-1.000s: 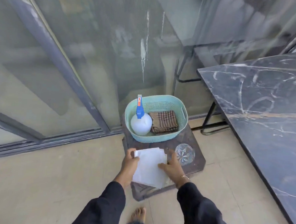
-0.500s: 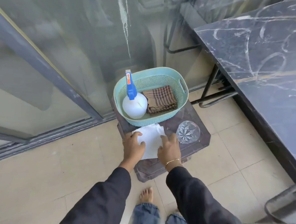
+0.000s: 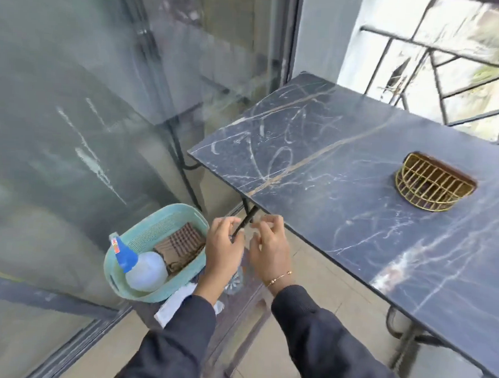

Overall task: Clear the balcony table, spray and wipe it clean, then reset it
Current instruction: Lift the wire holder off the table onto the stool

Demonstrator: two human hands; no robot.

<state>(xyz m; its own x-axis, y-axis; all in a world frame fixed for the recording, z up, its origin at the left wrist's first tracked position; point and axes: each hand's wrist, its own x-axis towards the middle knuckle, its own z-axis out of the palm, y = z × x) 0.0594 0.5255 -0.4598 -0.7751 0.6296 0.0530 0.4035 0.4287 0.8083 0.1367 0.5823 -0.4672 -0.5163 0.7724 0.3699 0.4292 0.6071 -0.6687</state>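
The tabletop [image 3: 345, 165] looks like glossy dark marble with pale veins. A gold wire-metal basket [image 3: 433, 187] — shiny. The teal plastic basket [image 3: 150, 295] is perforated, holding a checked cloth [image 3: 178, 247].

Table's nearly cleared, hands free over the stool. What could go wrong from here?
1. The gold wire holder is on the table; spraying now would likely wet it.
2. The glass sits on the stool under the left hand; a reach for the spray bottle in the basket could knock it.
3. The white napkins overhang the stool edge and may slip.
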